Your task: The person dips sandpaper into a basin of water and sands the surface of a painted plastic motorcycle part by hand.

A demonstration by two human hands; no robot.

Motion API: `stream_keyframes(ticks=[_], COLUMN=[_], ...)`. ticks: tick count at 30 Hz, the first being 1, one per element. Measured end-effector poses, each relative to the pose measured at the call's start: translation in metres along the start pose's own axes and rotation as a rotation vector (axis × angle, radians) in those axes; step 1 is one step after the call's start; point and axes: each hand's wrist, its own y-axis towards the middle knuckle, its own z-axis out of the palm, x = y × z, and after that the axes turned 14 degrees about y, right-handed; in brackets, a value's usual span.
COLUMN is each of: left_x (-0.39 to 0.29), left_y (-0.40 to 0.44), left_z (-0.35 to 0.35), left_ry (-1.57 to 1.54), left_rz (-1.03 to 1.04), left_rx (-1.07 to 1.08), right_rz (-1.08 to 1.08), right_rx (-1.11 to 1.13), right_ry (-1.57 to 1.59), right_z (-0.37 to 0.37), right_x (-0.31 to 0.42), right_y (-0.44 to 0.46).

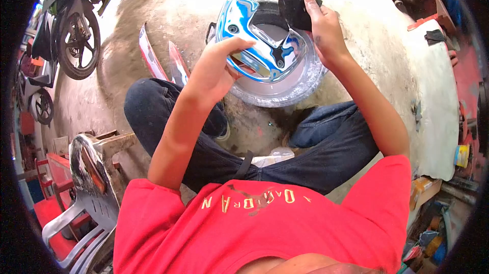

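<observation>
My left hand (216, 70) grips the lower left edge of a glossy blue-and-white motorcycle fairing panel (237, 14), its thumb lying over the top face. The panel is tilted above a round grey-rimmed basin (277, 101) that holds greyish water. In my right hand (328, 32) is a black sheet of sandpaper (294, 10), pinched between thumb and fingers at the far right of the basin. A small gap separates the sandpaper from the panel's surface. My left fingers are partly hidden beneath the panel.
Two red-and-white panel pieces (153, 57) stand left of the basin on the concrete floor (122, 65). Motorcycles (79, 34) are parked at the upper left. A worn plastic chair (94, 192) sits by my left side. To the right lies a long pale board (438, 106).
</observation>
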Motion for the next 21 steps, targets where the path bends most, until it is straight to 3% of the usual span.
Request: stream_keyframes(ticks=[1, 4, 6, 8, 10, 11, 15, 18, 20, 21], left_x=[0.0, 0.003, 0.007, 0.005, 0.006, 0.003, 0.001, 0.001, -0.001, 0.003], left_y=[-0.001, -0.001, -0.001, -0.004, -0.003, -0.005, -0.003, -0.006, -0.009, -0.003], left_z=[0.004, 0.01, 0.014, 0.014, 0.011, 0.012, 0.0, 0.003, 0.004, 0.0], left_ry=[0.041, 0.178, 0.188, 0.221, 0.283, 0.309, 0.405, 0.418, 0.455, 0.474], left_rz=[0.014, 0.088, 0.124, 0.146, 0.131, 0.129, 0.157, 0.189, 0.166, 0.156], left_rx=[0.025, 0.102, 0.109, 0.121, 0.083, 0.069, 0.011, -0.009, 0.021, 0.044], right_rz=[-0.053, -0.147, -0.661, -0.755, -0.701, -0.485, -0.817, -0.838, -0.536, -0.699], right_rx=[0.026, 0.192, 0.608, 0.673, 0.609, 0.494, 0.705, 0.695, 0.414, 0.496], right_ry=[0.016, -0.589, -0.536, -0.584, -0.63, -0.58, -0.584, -0.604, -0.657, -0.668], right_z=[0.002, 0.008, 0.015, 0.021, 0.016, 0.015, 0.038, 0.027, 0.025, 0.022], right_x=[0.001, 0.009, -0.002, -0.006, -0.008, -0.008, -0.016, -0.025, -0.018, -0.029], right_y=[-0.001, -0.011, -0.018, -0.019, -0.002, 0.006, -0.031, -0.007, 0.005, -0.002])
